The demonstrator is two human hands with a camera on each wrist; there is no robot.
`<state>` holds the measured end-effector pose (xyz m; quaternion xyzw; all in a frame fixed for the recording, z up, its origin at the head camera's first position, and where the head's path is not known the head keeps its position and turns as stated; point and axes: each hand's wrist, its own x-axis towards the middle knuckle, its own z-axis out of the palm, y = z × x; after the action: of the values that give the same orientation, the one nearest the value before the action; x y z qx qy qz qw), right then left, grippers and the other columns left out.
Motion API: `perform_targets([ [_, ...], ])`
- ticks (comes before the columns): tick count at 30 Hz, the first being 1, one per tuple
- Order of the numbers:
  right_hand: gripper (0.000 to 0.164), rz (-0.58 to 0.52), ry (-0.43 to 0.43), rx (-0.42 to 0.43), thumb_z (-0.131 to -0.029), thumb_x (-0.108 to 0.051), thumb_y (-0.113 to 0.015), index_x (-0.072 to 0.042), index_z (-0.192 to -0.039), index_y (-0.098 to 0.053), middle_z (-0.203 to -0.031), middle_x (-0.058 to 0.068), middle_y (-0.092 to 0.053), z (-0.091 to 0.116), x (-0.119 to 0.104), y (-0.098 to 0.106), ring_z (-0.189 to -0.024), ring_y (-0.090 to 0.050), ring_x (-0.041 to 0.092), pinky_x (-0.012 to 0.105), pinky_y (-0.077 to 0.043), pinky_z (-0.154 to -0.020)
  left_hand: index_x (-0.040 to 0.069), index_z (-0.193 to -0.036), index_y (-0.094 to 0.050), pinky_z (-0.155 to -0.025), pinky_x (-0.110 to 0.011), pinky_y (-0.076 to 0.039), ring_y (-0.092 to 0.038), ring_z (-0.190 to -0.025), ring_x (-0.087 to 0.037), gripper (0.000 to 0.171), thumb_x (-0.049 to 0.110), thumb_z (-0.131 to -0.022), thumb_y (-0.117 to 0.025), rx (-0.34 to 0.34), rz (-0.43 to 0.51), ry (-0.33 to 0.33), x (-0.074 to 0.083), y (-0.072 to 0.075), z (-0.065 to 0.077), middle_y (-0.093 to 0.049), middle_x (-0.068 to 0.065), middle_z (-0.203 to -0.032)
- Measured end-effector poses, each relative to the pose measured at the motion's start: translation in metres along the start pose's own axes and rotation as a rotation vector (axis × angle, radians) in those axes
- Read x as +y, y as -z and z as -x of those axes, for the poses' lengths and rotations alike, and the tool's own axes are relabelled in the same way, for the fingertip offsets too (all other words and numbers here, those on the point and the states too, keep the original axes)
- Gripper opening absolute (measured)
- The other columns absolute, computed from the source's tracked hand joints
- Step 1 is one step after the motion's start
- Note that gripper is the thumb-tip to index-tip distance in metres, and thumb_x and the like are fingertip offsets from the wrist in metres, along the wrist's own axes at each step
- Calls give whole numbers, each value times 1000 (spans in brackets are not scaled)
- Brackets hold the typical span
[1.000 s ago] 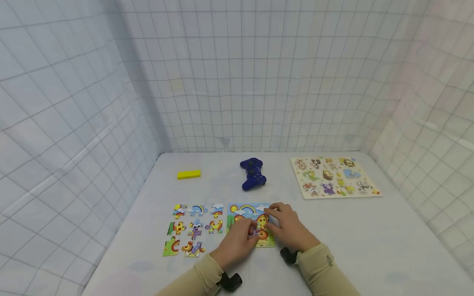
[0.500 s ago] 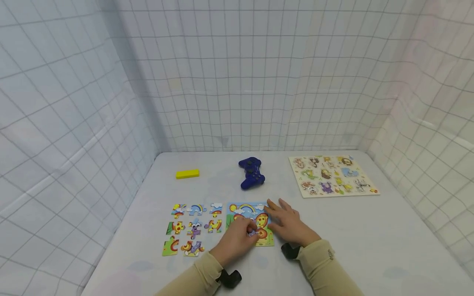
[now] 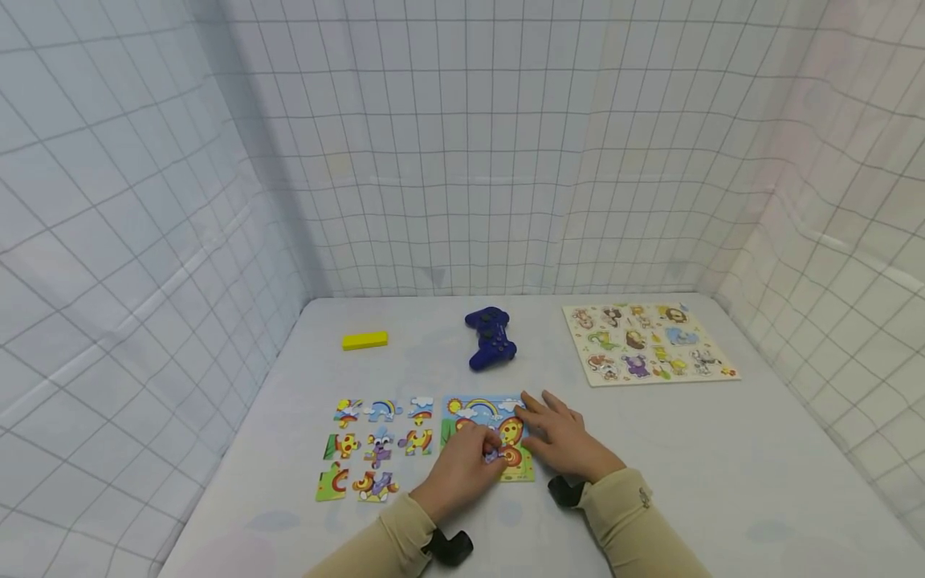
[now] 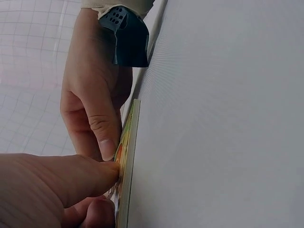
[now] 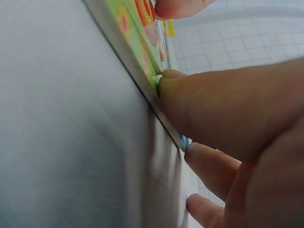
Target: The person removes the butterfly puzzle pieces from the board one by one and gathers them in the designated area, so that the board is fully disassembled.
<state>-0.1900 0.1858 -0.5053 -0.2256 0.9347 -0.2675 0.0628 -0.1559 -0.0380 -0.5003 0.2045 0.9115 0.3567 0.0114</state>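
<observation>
A square puzzle board with a printed sun, rainbow and butterfly lies flat between my hands. My left hand bends over its lower middle, with thumb and fingers curled at a puzzle piece showing purple. That piece is mostly hidden by the fingers. In the left wrist view the left thumb reaches down to the board's face. My right hand touches the board's right side with spread fingers. In the right wrist view, the right thumb rests at the board's edge.
Several loose puzzle pieces lie in rows left of the board. Behind are a yellow block, a blue game controller and an animal puzzle board. White gridded cloth walls stand around the table.
The right hand's fingers have spread and flattened slightly at the board's right side. The left hand's fingers have closed in a little over the piece. The view has shifted slightly.
</observation>
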Motion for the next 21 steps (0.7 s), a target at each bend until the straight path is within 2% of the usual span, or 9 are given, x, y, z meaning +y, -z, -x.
perform_targets([
  [6,47,16,18,25,-103,-18,-60,-15,-150,-55,-165,8,-36,0,0,0,-154,-19,47,71,-22,-112,10,-104,-66,-73,-28,-49,-57,-84,-9,21,20,-90,-78,7,-16,18,2,1,1,-62,0,-95],
  [12,47,13,15,30,-103,-18,-61,-15,-149,-56,-165,8,-37,1,0,2,-154,-20,47,71,-23,-112,11,-103,-68,-75,-28,-50,-57,-84,-8,20,21,-89,-78,12,-33,5,2,-1,-1,-63,2,-94],
  [21,46,11,3,18,-103,-19,-60,-14,-149,-55,-165,9,-36,-1,0,0,-154,-20,46,70,-24,-112,17,-104,-68,-71,-26,-47,-55,-82,-4,20,26,-89,-77,14,-55,30,3,-4,1,-62,7,-96],
])
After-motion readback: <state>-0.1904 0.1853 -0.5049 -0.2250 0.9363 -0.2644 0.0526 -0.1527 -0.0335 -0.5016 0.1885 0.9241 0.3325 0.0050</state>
